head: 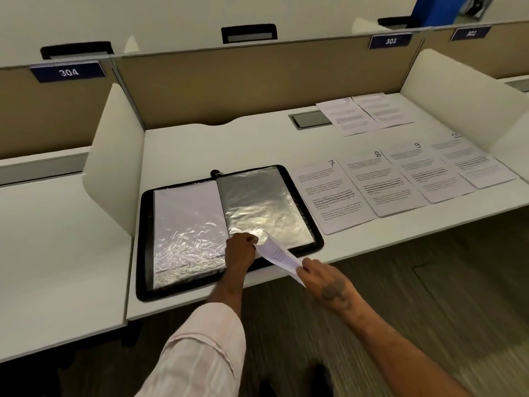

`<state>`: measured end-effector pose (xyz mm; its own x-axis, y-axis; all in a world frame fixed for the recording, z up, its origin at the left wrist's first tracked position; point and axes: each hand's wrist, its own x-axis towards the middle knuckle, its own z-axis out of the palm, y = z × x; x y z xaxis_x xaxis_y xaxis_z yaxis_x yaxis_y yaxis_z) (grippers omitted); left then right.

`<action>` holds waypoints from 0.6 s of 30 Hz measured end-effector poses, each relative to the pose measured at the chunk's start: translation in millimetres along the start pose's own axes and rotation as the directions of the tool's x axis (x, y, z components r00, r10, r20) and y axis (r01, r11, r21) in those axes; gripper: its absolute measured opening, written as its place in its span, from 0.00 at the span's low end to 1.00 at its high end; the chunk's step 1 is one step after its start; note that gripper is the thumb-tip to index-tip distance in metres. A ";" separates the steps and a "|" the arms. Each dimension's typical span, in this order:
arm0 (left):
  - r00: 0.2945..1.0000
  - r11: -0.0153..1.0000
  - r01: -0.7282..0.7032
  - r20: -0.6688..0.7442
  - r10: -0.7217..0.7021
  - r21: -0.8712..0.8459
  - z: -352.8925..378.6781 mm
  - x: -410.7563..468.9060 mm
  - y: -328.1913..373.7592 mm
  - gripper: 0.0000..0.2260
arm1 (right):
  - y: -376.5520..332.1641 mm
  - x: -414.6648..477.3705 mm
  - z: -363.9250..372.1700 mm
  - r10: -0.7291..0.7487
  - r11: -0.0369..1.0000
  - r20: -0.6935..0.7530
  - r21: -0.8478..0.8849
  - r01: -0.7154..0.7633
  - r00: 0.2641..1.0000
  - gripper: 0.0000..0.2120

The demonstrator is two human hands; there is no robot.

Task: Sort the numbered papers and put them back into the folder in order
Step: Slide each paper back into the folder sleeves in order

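A black folder (305, 224) lies open on the white desk, showing shiny plastic sleeves on both sides. The left sleeve (186, 224) holds a white sheet. My left hand (239, 250) rests at the bottom edge of the right sleeve (266, 204), its fingers pinching the sleeve's lower corner. My right hand (317, 272) pinches the near end of a printed paper (279, 255) whose far end points at that corner. Papers numbered 7 (332, 196), 8 (378, 181), 9 (423, 173) and 10 (469, 161) lie in a row to the right.
Two more printed sheets (363, 113) lie at the back right beside a grey cable hatch (309, 120). White side dividers (117, 156) and a tan back panel (257, 81) enclose desk 303. The desk's front edge runs just below the folder.
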<state>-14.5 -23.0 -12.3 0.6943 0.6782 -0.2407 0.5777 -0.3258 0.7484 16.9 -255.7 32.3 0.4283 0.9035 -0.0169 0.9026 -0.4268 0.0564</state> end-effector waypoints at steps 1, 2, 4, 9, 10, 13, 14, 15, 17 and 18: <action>1.000 1.000 0.003 -0.016 -0.003 -0.012 -0.5 -1.0 0.6 0.09 | 0.7 -0.7 0.0 -0.002 1.000 0.021 -0.011 0.002 1.000 0.19; 0.999 1.000 0.003 -0.034 -0.004 -0.018 -0.7 -1.7 0.7 0.08 | 1.7 -0.6 0.4 -0.002 1.000 0.039 -0.023 0.003 0.999 0.18; 0.998 1.000 -0.009 -0.066 0.008 -0.017 -1.4 -3.9 0.9 0.09 | 3.1 0.7 -0.7 0.012 0.999 0.085 -0.053 -0.007 0.996 0.17; 0.990 0.993 -0.074 -0.109 0.084 0.090 -3.5 -10.3 0.0 0.10 | -9.6 14.7 -18.9 0.035 0.993 0.202 -0.119 -0.011 0.979 0.14; 0.988 0.989 -0.089 -0.114 0.103 0.122 -4.2 -10.9 -0.5 0.10 | -12.0 17.6 -17.9 0.025 0.988 0.210 -0.153 0.007 0.977 0.15; 0.978 0.966 -0.131 -0.131 0.163 0.224 -8.0 -10.7 -2.5 0.11 | -18.9 24.0 -18.5 0.038 0.980 0.242 -0.200 0.011 0.970 0.16; 0.973 0.955 -0.150 -0.133 0.188 0.256 -9.0 -10.4 -3.3 0.11 | -20.0 26.0 -19.8 0.057 0.978 0.265 -0.209 0.000 0.963 0.17; 0.968 0.940 -0.174 -0.125 0.219 0.293 -9.7 -11.0 -3.6 0.12 | -21.0 28.5 -21.2 0.073 0.977 0.279 -0.215 -0.012 0.957 0.16; 0.950 0.893 -0.248 -0.088 0.301 0.375 -8.8 -12.5 -5.4 0.12 | -22.3 36.5 -22.7 0.094 0.978 0.291 -0.206 -0.033 0.952 0.16; 0.935 0.862 -0.293 -0.062 0.348 0.413 -7.3 -13.7 -7.0 0.12 | -24.1 41.3 -24.1 0.095 0.980 0.294 -0.193 -0.039 0.951 0.15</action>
<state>-31.2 -25.2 -9.8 0.8237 0.5621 0.0739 0.4718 -0.7518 0.4607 11.8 -207.1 54.3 0.5063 0.8070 -0.3040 0.8599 -0.4460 0.2483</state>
